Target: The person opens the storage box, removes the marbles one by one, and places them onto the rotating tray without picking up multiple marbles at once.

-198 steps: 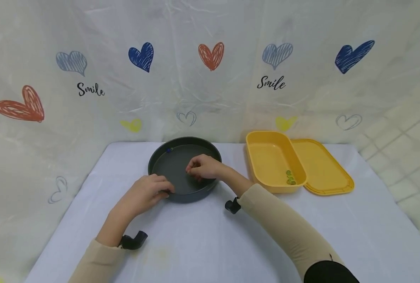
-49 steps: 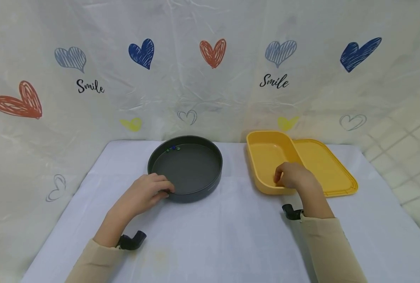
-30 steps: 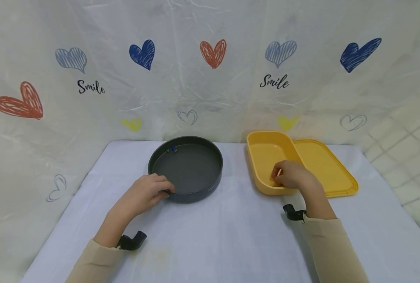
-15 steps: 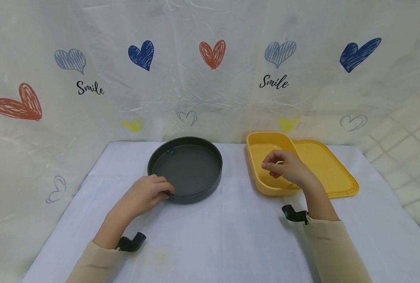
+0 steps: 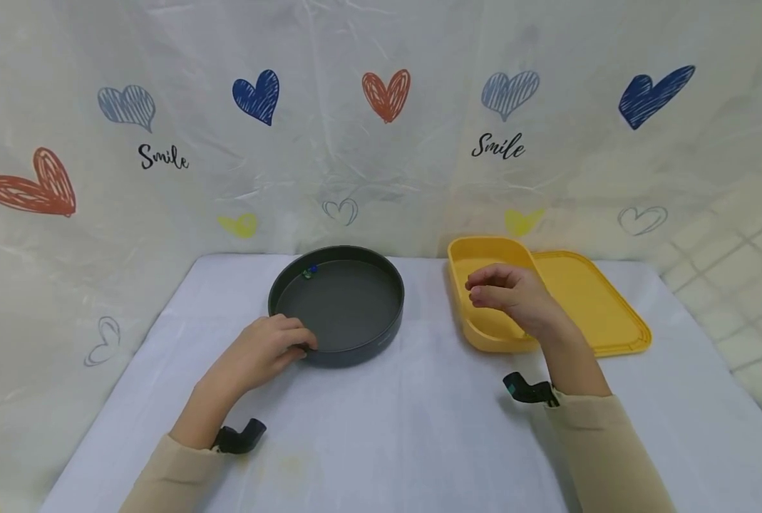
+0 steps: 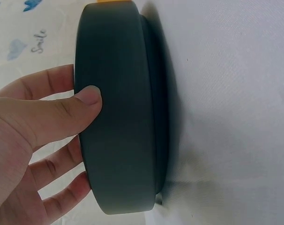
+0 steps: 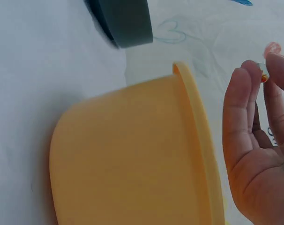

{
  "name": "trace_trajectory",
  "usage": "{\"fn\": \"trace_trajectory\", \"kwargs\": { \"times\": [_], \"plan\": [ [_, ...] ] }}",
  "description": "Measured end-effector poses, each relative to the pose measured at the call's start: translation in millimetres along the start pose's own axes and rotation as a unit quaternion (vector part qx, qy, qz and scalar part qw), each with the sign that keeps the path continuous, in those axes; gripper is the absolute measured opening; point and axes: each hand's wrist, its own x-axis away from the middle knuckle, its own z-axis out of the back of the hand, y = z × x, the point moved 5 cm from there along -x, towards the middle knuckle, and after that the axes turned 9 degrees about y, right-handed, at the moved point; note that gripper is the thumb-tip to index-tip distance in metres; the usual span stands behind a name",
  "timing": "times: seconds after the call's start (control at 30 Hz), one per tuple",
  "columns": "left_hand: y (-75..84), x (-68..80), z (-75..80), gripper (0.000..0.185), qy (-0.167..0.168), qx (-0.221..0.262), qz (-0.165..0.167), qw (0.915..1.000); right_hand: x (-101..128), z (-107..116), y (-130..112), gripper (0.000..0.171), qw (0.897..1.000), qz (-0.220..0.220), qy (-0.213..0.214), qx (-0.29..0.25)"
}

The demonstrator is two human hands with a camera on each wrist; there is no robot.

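Note:
My left hand [image 5: 274,349] grips the near-left rim of a round dark grey pan [image 5: 338,306]. In the left wrist view the thumb [image 6: 89,96] presses the outer wall of the pan, and the fingers reach over its rim. Small blue and green marbles [image 5: 310,271] lie together at the far left inside the pan. Over the yellow box [image 5: 483,335] is my right hand [image 5: 515,296], raised above the rim. A small clear marble with orange in it [image 7: 263,73] sits pinched between thumb and fingertips in the right wrist view. The hand hides part of the box's inside.
A yellow lid [image 5: 601,313] lies flat right of the box, partly behind it. White cloth [image 5: 381,434] covers the table, and a sheet printed with hearts [image 5: 387,171] hangs behind. A gap of tablecloth separates pan and box.
My right hand went from the pan to the box, dipped inside, then rose slightly left with a marble. Green marbles joined the blue in the pan and rolled slightly. The left hand stays put.

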Motion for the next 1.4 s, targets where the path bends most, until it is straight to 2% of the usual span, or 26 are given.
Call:
{"fn": "trace_trajectory", "kwargs": {
  "times": [0.13, 0.4, 0.6, 0.8, 0.97, 1.07, 1.4],
  "plan": [
    [-0.7, 0.3, 1.2, 0.027, 0.005, -0.001, -0.004, 1.0000, -1, -11, 0, 0.012, 0.999, -0.009, -0.009, -0.053],
    [-0.7, -0.7, 0.5, 0.027, 0.006, 0.007, -0.005, 0.9999, -6, -35, -17, 0.017, 0.998, -0.014, -0.022, -0.052],
    [-2.3, -1.4, 0.3, 0.027, 0.010, 0.000, -0.010, 0.9999, -20, -62, -32, 0.012, 0.997, -0.013, -0.021, -0.075],
    [-3.0, -0.4, -0.1, 0.028, 0.012, 0.007, -0.011, 0.9998, -33, -89, -43, 0.010, 0.991, 0.018, -0.027, -0.127],
    [-2.8, 1.2, -3.1, 0.028, 0.015, 0.007, -0.018, 0.9997, -39, -105, -33, 0.010, 0.989, 0.009, -0.040, -0.140],
    [-2.7, 1.4, -1.7, 0.029, 0.017, 0.006, -0.020, 0.9996, -44, -114, -23, 0.010, 0.990, -0.008, -0.045, -0.130],
    [0.9, -0.5, 2.7, 0.029, 0.019, 0.003, -0.018, 0.9997, -48, -138, -4, 0.011, 0.993, -0.023, -0.070, -0.091]
  ]
}}
